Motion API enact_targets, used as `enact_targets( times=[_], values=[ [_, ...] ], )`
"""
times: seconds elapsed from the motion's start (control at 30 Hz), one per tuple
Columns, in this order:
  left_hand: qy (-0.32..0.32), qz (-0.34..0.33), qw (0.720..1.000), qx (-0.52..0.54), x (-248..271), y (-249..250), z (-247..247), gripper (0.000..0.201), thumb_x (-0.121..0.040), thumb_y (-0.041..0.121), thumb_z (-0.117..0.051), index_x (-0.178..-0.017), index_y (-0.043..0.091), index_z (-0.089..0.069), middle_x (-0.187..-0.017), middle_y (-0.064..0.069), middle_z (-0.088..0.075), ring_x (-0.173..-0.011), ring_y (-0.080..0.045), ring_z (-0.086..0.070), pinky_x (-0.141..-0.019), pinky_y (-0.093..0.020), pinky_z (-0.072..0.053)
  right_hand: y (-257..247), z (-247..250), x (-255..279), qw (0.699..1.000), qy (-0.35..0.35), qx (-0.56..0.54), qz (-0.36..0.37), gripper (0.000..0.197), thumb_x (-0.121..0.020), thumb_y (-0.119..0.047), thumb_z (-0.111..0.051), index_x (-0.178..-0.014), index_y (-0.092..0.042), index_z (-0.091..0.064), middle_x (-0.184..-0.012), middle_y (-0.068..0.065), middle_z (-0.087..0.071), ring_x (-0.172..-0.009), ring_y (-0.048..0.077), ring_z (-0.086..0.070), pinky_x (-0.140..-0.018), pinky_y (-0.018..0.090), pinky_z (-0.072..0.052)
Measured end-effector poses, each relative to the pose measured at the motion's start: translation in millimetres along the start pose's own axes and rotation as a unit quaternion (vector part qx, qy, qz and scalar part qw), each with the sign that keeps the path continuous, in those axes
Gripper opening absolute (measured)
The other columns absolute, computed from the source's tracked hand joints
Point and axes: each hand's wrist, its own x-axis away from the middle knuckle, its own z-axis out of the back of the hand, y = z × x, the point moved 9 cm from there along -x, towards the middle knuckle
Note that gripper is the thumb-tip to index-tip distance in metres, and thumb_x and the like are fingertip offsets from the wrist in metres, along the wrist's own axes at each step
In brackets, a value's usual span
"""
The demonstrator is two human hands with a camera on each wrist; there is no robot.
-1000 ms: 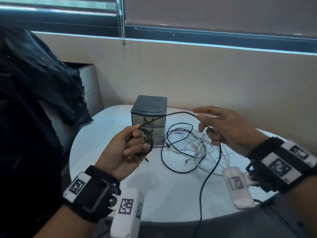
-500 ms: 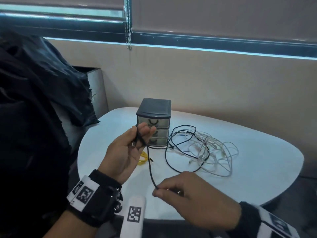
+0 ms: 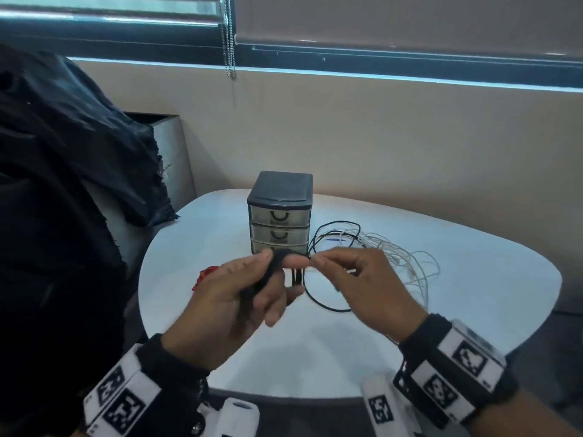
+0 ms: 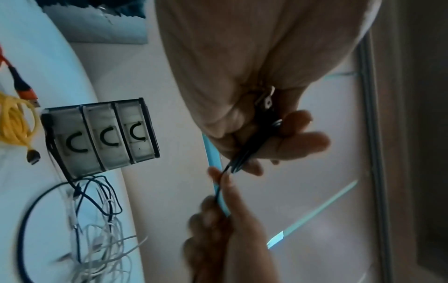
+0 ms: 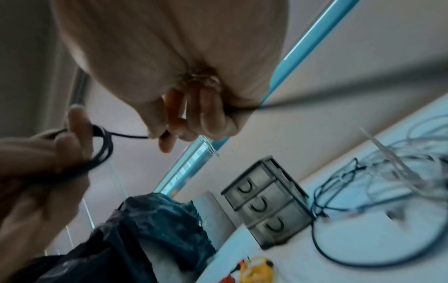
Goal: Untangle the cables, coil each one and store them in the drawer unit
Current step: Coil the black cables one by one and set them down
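My left hand (image 3: 252, 298) grips a small coil of black cable (image 3: 268, 275), held above the table in front of the drawer unit (image 3: 279, 212). My right hand (image 3: 318, 263) pinches the same black cable (image 5: 128, 136) right beside the coil. The rest of this cable (image 3: 328, 307) trails down to the table and runs into a tangle of white cables (image 3: 407, 263) right of the unit. The unit's three drawers (image 4: 101, 136) are closed. In the left wrist view, the coil (image 4: 252, 145) sits between my thumb and fingers.
A coiled yellow cable (image 4: 17, 118) and an orange cable (image 4: 21, 82) lie on the white table (image 3: 473, 310) left of the drawer unit. Dark cloth (image 3: 63, 184) drapes over a seat at the left. A wall and window blinds stand behind the table.
My right hand swept from the far right down to the table's front edge, then up beside my left hand, drawing the black cable along. The coil in my left hand has grown thicker.
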Motion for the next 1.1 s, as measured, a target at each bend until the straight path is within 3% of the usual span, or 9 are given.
enact_targets(
  times=[0.17,0.27,0.4,0.53,0.63,0.73,0.83,1.0,1.1],
  values=[
    [0.100,-0.083,0.991,0.026,-6,28,28,0.042,-0.093,0.025,-0.042,-0.114,-0.005,-0.063,-0.061,-0.001,-0.050,-0.069,-0.018,-0.066,-0.072,-0.025,-0.058,19,-61,48,0.988,-0.144,0.047,-0.029,0.023,-0.101,-0.029,-0.054,-0.100,-0.020,-0.075,-0.052,-0.024,-0.055,-0.052,0.000,-0.048,-0.057,0.013,-0.036],
    [0.132,-0.099,0.974,-0.157,-13,25,48,0.036,-0.099,0.024,-0.044,-0.113,-0.004,-0.062,-0.062,0.002,-0.053,-0.074,-0.018,-0.070,-0.075,-0.020,-0.052,-10,-81,79,0.971,-0.232,0.060,0.010,0.019,-0.102,-0.035,-0.049,-0.106,-0.027,-0.066,-0.060,-0.021,-0.054,-0.059,0.001,-0.048,-0.060,0.017,-0.036],
    [0.095,-0.078,0.916,-0.382,-14,-2,50,0.031,-0.102,0.039,-0.046,-0.103,0.019,-0.069,-0.072,0.001,-0.069,-0.084,-0.021,-0.070,-0.088,-0.041,-0.048,-60,-64,76,0.966,-0.231,0.095,0.068,0.015,-0.102,-0.036,-0.047,-0.106,-0.030,-0.060,-0.061,-0.022,-0.053,-0.061,0.000,-0.049,-0.060,0.015,-0.034],
    [-0.027,-0.006,0.954,-0.297,-3,-30,13,0.046,-0.103,0.045,-0.040,-0.076,0.029,-0.073,-0.058,-0.014,-0.052,-0.062,-0.027,-0.062,-0.086,-0.041,-0.050,-72,-10,28,0.992,-0.058,0.045,0.103,0.021,-0.099,-0.018,-0.056,-0.084,-0.019,-0.070,-0.062,-0.020,-0.059,-0.059,-0.001,-0.054,-0.059,0.009,-0.038],
    [0.001,0.017,0.994,-0.110,-2,-19,6,0.048,-0.102,0.037,-0.042,-0.083,0.012,-0.079,-0.048,-0.005,-0.029,-0.041,-0.019,-0.043,-0.077,-0.028,-0.054,-31,13,-1,0.998,0.040,-0.024,0.039,0.014,-0.091,-0.017,-0.068,-0.081,-0.021,-0.076,-0.071,-0.009,-0.070,-0.059,0.002,-0.055,-0.060,0.012,-0.043],
    [0.072,0.007,0.996,0.045,-12,-9,19,0.048,-0.098,0.032,-0.041,-0.085,0.003,-0.076,-0.049,0.003,-0.022,-0.038,-0.011,-0.029,-0.068,-0.024,-0.055,9,-13,2,0.998,0.011,-0.053,-0.017,0.014,-0.093,-0.021,-0.066,-0.083,-0.023,-0.077,-0.052,-0.013,-0.056,-0.050,0.001,-0.045,-0.053,0.011,-0.035],
    [0.140,-0.035,0.983,0.113,-26,-10,46,0.047,-0.103,0.029,-0.036,-0.096,-0.002,-0.071,-0.052,0.003,-0.028,-0.044,-0.012,-0.037,-0.075,-0.025,-0.058,37,-46,19,0.998,-0.033,-0.035,-0.045,0.019,-0.099,-0.023,-0.058,-0.094,-0.022,-0.077,-0.048,-0.019,-0.052,-0.047,0.001,-0.042,-0.052,0.013,-0.033],
    [0.199,-0.088,0.975,-0.045,-46,-33,83,0.043,-0.108,0.026,-0.030,-0.113,0.000,-0.064,-0.063,-0.002,-0.052,-0.073,-0.020,-0.066,-0.083,-0.028,-0.053,43,-103,48,0.968,-0.237,0.074,-0.032,0.024,-0.102,-0.040,-0.046,-0.117,-0.032,-0.063,-0.058,-0.020,-0.054,-0.057,0.001,-0.046,-0.061,0.020,-0.039],
    [0.180,-0.054,0.960,-0.205,-59,-57,83,0.037,-0.108,0.024,-0.033,-0.103,0.007,-0.066,-0.072,0.004,-0.066,-0.088,-0.023,-0.073,-0.092,-0.033,-0.051,26,-98,40,0.954,-0.257,0.149,0.024,0.023,-0.104,-0.041,-0.039,-0.105,-0.027,-0.058,-0.068,-0.009,-0.052,-0.069,0.012,-0.049,-0.072,0.036,-0.046]
  ],
)
